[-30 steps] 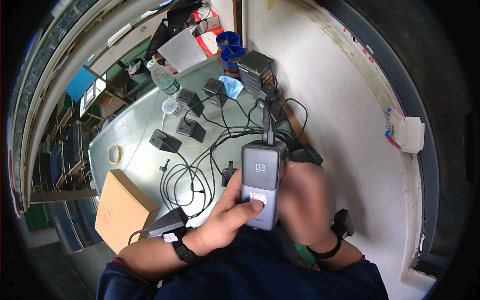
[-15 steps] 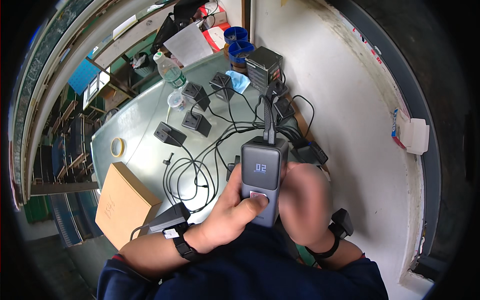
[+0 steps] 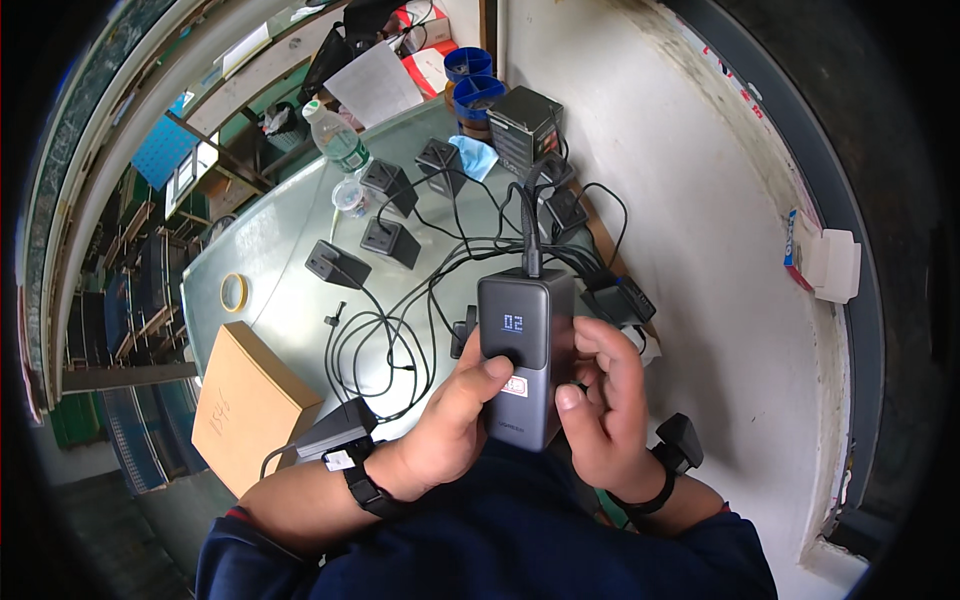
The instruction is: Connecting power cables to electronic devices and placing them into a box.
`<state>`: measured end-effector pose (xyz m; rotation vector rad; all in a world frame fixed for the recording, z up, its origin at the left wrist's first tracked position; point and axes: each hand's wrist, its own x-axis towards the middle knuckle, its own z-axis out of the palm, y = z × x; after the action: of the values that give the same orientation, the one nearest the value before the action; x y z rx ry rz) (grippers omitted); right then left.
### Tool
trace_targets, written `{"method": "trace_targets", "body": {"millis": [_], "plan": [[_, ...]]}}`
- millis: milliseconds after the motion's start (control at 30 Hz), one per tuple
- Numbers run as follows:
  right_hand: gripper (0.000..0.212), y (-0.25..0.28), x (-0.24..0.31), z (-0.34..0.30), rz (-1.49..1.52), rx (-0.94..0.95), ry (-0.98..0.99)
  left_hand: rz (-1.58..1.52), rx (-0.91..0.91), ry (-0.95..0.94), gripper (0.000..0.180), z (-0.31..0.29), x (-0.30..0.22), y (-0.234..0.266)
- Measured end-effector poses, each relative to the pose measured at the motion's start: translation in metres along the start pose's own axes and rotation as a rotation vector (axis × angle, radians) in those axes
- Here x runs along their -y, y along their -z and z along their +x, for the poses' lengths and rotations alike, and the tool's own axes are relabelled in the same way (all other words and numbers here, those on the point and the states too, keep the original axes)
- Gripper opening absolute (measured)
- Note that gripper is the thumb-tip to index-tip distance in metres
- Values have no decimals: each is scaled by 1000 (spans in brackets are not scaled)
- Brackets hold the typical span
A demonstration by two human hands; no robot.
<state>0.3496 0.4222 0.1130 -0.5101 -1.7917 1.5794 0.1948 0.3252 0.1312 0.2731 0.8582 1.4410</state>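
Note:
A dark grey power bank (image 3: 519, 420) stands upright in front of me, its small lit display (image 3: 513, 322) facing up. Below the display is a small white-and-red sticker (image 3: 515, 386). My left hand (image 3: 452, 420) wraps round its left side, the thumb lying on the front by the panel's lower edge. A black braided cable (image 3: 532, 225) is plugged into the top end. Close by the right side is my right hand (image 3: 610, 415), its fingers curled and thumb bent inward. A small dark bit shows between that thumb and the fingers, too small to name.
The glass-topped table (image 3: 270, 265) holds several black charger blocks (image 3: 390, 243) and coiled black cables (image 3: 375, 355). A cardboard box (image 3: 250, 400) lies at the left, near a tape roll (image 3: 234, 292). Farther back stand a plastic bottle (image 3: 335, 135) and a black box (image 3: 525, 130). A wall (image 3: 690, 250) rises at right.
My right hand, blurred before, has become sharp, with its fingers curled beside the power bank. My left thumb has slid up off the sticker. The power bank has shifted slightly left.

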Motion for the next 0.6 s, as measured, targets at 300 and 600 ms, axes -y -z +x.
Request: {"method": "trace_targets", "body": {"millis": [300, 600], "plan": [[55, -1, -1, 1, 11, 12, -12, 130, -18, -14, 59, -1, 0, 1], [57, 9, -8, -5, 59, 23, -119, 189, 0, 3, 63, -2, 4, 4]]}}
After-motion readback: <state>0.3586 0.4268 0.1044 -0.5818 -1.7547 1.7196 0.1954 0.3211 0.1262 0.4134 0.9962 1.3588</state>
